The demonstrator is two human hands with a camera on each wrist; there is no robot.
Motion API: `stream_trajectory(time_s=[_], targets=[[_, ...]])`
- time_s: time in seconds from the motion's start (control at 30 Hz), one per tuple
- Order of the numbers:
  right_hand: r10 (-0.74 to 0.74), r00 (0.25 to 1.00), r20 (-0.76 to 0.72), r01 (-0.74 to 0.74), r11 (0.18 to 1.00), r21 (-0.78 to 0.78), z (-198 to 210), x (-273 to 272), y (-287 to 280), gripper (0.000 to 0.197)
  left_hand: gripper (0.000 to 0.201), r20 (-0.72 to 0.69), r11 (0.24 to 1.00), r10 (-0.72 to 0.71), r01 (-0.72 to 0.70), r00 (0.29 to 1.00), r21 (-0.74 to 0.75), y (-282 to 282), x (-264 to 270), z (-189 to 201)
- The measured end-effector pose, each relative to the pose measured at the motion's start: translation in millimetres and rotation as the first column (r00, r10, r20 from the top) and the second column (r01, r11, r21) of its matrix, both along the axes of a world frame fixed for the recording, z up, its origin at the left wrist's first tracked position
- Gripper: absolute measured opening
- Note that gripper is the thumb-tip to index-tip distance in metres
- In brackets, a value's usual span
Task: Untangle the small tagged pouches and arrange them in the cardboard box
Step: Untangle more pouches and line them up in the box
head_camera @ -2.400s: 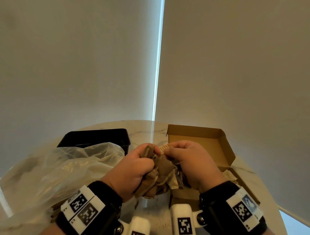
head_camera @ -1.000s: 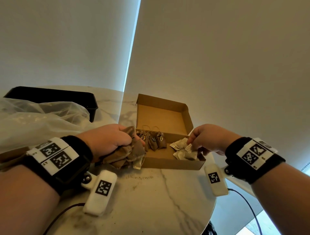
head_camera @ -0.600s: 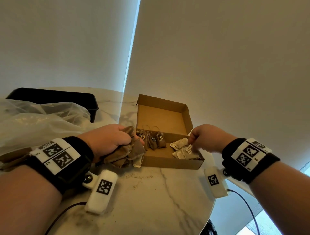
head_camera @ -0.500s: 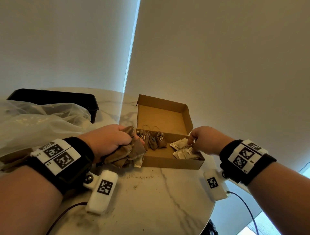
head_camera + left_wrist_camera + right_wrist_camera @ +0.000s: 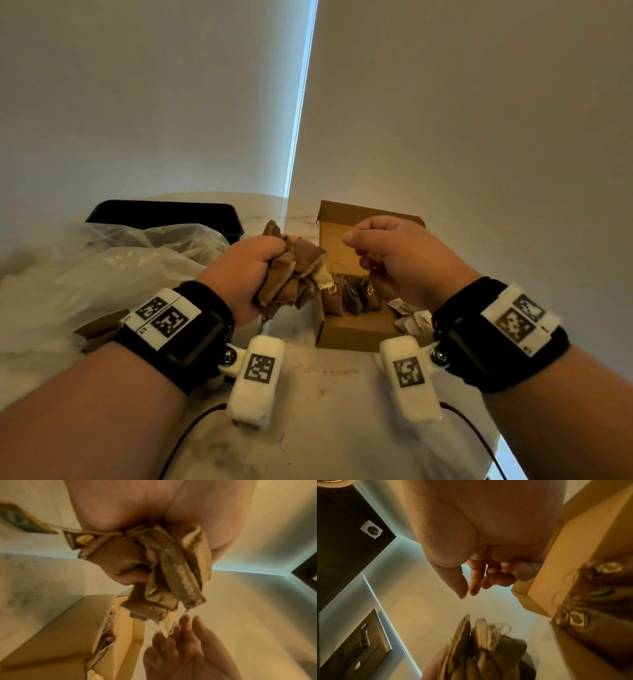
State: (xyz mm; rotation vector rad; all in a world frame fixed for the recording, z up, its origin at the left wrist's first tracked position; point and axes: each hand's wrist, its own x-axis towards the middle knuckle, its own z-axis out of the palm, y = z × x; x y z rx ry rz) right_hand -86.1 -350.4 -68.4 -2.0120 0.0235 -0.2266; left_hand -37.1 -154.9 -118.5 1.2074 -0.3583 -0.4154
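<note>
Marble table (image 5: pixel 329 428) below: left hand (image 5: pixel 246 270) clamps soft, light pouches (image 5: pixel 291 274); right hand (image 5: pixel 394 260), empty and loosely curled, should pinch a tag

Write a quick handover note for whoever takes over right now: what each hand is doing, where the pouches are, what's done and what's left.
Left hand grips the tangled bunch of pouches above the table, beside the cardboard box.
Right hand is empty, fingers loosely curled, over the box near the bunch.
Done: three brown tagged pouches stand in a row in the box; pale pouches lie at its right end.
Left: pull each pouch free of the bunch and line it up in the box.
</note>
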Motion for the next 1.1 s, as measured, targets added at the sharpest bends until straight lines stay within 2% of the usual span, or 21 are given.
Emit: stream_trajectory(time_s=[0.1,0.2,0.27,0.37,0.47,0.57,0.63,0.73,0.87,1.1], targets=[[0.084,0.994,0.077,-0.095,0.984,0.153,-9.9,10.3,18.9,0.009,0.034,-0.050,0.998,0.035,-0.037,0.998,-0.044,-1.1,1.6,1.0],[0.118,0.976,0.183,-0.165,0.951,0.261,-26.7,15.2,25.7,0.033,0.036,-0.149,0.997,0.066,-0.071,0.987,-0.034,-3.1,2.4,0.7],[0.154,0.964,0.217,-0.206,0.947,0.244,-39.1,12.6,27.5,0.042,0.035,-0.247,0.997,0.064,-0.072,0.967,-0.025,-4.1,2.1,0.0],[0.220,0.950,0.220,-0.267,0.940,0.212,-48.2,9.5,29.1,0.037,0.029,-0.351,0.998,0.051,-0.058,0.935,-0.009,-4.9,5.4,-1.1],[0.183,0.962,0.203,-0.219,0.961,0.167,-50.6,8.3,25.5,0.036,0.028,-0.409,0.997,0.039,-0.064,0.912,-0.047,-5.0,9.8,-3.4],[0.099,0.981,0.169,-0.132,0.972,0.197,-54.6,9.3,21.4,0.033,0.030,-0.394,0.995,0.030,-0.064,0.919,-0.074,-5.4,11.5,-5.0],[0.110,0.982,0.154,-0.141,0.968,0.209,-56.8,8.9,21.1,0.027,0.032,-0.372,0.997,0.045,-0.068,0.927,-0.046,-6.6,10.2,-5.5],[0.094,0.980,0.174,-0.127,0.973,0.192,-58.8,8.1,21.4,0.022,0.032,-0.334,0.997,0.072,-0.081,0.940,-0.014,-8.7,6.5,-5.6],[-0.010,0.978,0.207,-0.038,0.973,0.229,-62.1,10.2,16.6,0.017,0.029,-0.320,0.994,0.089,-0.104,0.943,-0.029,-9.9,2.9,-3.5],[-0.146,0.970,0.192,0.064,0.923,0.378,-60.8,12.4,7.8,0.017,0.035,-0.283,0.989,0.125,-0.143,0.951,-0.046,-10.1,1.7,-1.3]])
